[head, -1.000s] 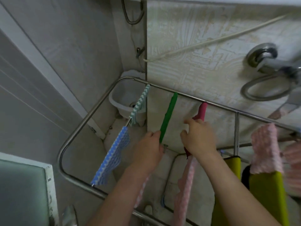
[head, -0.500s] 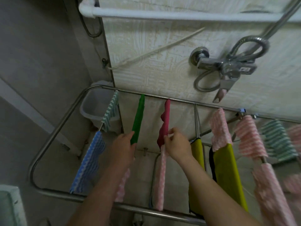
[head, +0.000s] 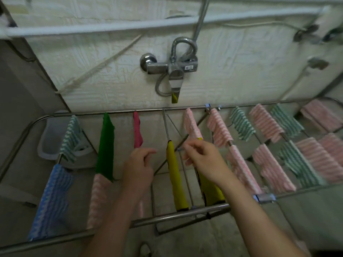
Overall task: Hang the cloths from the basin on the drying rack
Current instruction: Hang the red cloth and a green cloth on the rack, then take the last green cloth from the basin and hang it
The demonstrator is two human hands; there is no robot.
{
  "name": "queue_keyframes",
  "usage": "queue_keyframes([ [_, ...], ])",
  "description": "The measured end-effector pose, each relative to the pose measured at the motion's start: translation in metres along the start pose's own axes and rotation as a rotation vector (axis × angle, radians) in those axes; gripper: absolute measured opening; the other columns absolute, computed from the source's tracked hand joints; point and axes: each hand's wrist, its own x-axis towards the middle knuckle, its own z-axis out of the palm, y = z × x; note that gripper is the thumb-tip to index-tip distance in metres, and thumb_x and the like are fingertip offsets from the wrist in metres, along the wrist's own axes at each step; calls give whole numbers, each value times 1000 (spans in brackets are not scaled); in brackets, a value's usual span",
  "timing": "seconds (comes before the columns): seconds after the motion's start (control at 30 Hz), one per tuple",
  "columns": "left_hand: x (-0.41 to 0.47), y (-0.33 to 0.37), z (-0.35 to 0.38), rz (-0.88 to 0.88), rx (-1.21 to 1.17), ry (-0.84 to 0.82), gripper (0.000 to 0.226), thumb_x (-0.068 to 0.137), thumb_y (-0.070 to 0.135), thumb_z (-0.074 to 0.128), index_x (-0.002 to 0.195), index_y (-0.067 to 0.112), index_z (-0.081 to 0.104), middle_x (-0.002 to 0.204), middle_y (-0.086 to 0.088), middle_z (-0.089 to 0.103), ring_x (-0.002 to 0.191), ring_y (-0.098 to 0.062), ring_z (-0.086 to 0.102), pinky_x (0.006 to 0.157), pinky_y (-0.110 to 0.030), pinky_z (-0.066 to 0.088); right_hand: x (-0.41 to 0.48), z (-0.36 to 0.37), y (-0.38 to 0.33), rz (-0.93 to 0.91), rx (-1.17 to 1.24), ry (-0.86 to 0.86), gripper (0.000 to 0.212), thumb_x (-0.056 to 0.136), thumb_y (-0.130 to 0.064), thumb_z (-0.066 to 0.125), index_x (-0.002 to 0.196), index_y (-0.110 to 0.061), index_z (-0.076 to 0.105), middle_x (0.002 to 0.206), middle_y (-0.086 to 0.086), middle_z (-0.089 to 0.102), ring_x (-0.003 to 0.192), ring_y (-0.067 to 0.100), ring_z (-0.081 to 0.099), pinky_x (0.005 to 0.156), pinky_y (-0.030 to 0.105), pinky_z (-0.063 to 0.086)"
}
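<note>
A steel drying rack (head: 178, 217) spans the view, hung with several cloths. On its left wires hang a blue cloth (head: 50, 201), a green-striped cloth (head: 71, 138), a green cloth (head: 105, 147) and a dark pink cloth (head: 137, 131). Two yellow cloths (head: 175, 179) hang in the middle, and pink and green striped ones (head: 267, 125) fill the right side. My left hand (head: 138, 167) hovers just below the dark pink cloth, fingers loosely curled, holding nothing. My right hand (head: 201, 157) hovers over the yellow cloths, fingers bent and empty.
A chrome shower mixer (head: 172, 68) with a hose sticks out of the tiled wall above the rack. A white pipe (head: 111, 27) runs along the wall. A small white bin (head: 49, 138) stands on the floor behind the rack's left corner.
My left hand has let go of the green cloth and my right hand has let go of the dark pink one. Both hands moved right, and the view swung right along the rack.
</note>
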Motion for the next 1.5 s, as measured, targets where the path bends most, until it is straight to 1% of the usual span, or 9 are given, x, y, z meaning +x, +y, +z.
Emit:
queue_keyframes([
  [0.1, -16, 36, 22, 64, -87, -60, 38, 87, -1, 51, 83, 34, 64, 90, 14, 62, 85, 1, 57, 70, -12, 39, -27, -31, 12, -9, 18, 80, 23, 93, -23, 56, 71, -24, 65, 65, 6, 68, 60, 20, 62, 66, 39, 52],
  [0.43, -117, 156, 136, 237, -230, -524, 29, 81, 11, 44, 64, 29, 61, 58, 21, 58, 53, 2, 48, 52, -16, 33, -156, -151, 71, 45, 34, 456, 27, 89, -11, 59, 67, -25, 65, 64, 1, 66, 59, 15, 59, 60, 32, 49],
  [0.63, -189, 205, 205, 458, -164, -843, 25, 86, 10, 47, 78, 30, 61, 53, 20, 54, 49, -2, 44, 50, -22, 29, -243, -208, 116, 200, 54, 701, 27, 89, -10, 60, 73, -31, 65, 65, -14, 66, 64, 6, 60, 71, 36, 52],
  [0.8, -243, 225, 255, 722, -80, -998, 28, 87, 12, 41, 100, 21, 65, 91, -1, 69, 84, -22, 63, 73, -31, 46, -315, -238, 156, 412, 36, 874, 16, 89, -10, 58, 97, -19, 69, 85, -5, 68, 78, 12, 63, 77, 27, 50],
  [0.97, -300, 243, 300, 891, -8, -1236, 42, 80, -5, 48, 113, 17, 61, 101, -10, 61, 93, -26, 58, 83, -31, 45, -382, -252, 196, 628, -9, 1088, 15, 88, -13, 61, 93, -25, 67, 74, -15, 62, 70, 6, 60, 66, 18, 43],
  [1.13, -356, 257, 336, 1060, 113, -1477, 46, 83, -1, 48, 122, 20, 60, 123, -4, 59, 112, -22, 55, 94, -23, 39, -445, -252, 229, 862, 7, 1229, 20, 90, -13, 58, 107, -21, 65, 86, -3, 65, 81, 16, 64, 70, 22, 42],
  [1.23, -388, 262, 354, 1162, 103, -1598, 42, 87, 3, 48, 124, 20, 60, 130, -1, 58, 118, -20, 53, 100, -27, 40, -482, -245, 249, 997, 31, 1325, 26, 90, -16, 58, 116, -19, 62, 93, -1, 64, 88, 21, 65, 74, 23, 43],
  [1.37, -441, 254, 370, 1268, 146, -1747, 38, 92, 7, 48, 126, 21, 57, 132, 2, 55, 121, -16, 50, 101, -30, 41, -537, -227, 276, 1182, 181, 1401, 33, 90, -16, 58, 122, -21, 54, 108, 3, 61, 90, 24, 62, 84, 43, 52],
  [1.5, -492, 235, 380, 1429, 191, -1839, 37, 90, 7, 48, 124, 15, 59, 130, -4, 56, 120, -23, 48, 99, -33, 43, -585, -203, 307, 1312, 290, 1424, 38, 89, -11, 58, 125, -15, 48, 113, 6, 56, 87, 21, 57, 76, 31, 44],
])
